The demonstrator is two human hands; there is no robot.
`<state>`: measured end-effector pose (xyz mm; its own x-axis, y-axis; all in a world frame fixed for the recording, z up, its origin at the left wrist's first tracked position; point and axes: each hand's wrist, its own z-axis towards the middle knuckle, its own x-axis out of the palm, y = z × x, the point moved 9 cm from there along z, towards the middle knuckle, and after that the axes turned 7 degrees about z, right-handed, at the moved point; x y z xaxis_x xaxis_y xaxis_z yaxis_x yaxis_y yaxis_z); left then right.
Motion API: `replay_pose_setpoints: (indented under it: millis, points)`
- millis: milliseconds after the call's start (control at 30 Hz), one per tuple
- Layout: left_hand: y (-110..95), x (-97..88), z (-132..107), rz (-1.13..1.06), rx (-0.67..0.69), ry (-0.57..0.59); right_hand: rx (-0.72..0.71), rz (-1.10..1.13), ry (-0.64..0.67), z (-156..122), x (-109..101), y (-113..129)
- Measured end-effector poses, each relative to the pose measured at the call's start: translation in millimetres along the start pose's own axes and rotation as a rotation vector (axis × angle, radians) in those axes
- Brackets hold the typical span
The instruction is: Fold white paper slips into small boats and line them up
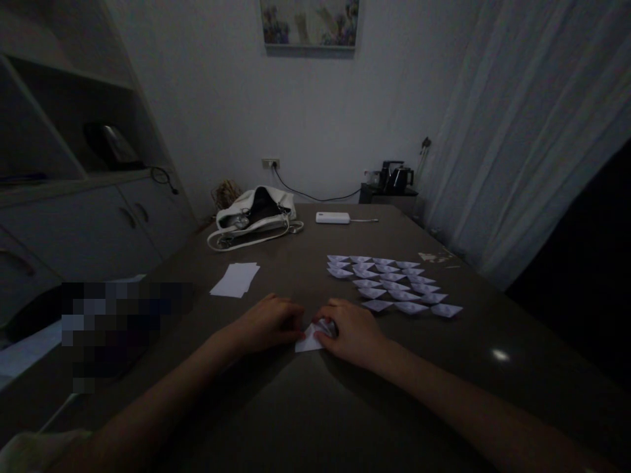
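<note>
A partly folded white paper (309, 341) lies on the table (276, 407) right in front of me. My left hand (273, 322) pinches its left edge between thumb and fingers. From the other side, my right hand (352, 332) grips the paper, thumb on the near face and fingers curled over the top. Part of the folds is hidden behind the fingers. Beyond my right hand stand several folded paper boats (394, 286) in rows. Ahead of my left hand rests a small stack of white paper sheets (234, 280).
A white handbag (256, 213) sits at the far left of the table, beside a white power bank (332, 218) with a short cable. Paper scraps (434, 256) lie near the right edge. A pale curtain (473, 144) hangs to the right; cabinets (98, 217) stand left.
</note>
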<state>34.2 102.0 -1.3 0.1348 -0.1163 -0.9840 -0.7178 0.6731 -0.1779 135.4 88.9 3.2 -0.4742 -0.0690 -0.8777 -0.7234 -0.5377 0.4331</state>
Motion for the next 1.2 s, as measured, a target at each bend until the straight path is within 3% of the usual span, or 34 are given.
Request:
replay_pose_setpoints:
  millis: [333, 667, 1000, 1200]
  points:
    - [6.1, 3.7, -3.3, -0.182, -0.070, 0.086, -0.018, 0.038, -0.050, 1.4, 0.4, -2.1]
    - [8.7, 4.9, -1.9, -0.176, -0.065, 0.072, -0.086, -0.181, -0.149, 8.1, 1.0, 16.2]
    - [8.9, 6.5, 0.8, -0.170, -0.104, 0.120, 0.094, -0.029, -0.219, 14.1, 0.3, -19.2]
    - [6.7, 6.6, -0.4, -0.192, -0.093, 0.122, 0.147, 0.024, -0.227, 12.4, 1.4, -22.9]
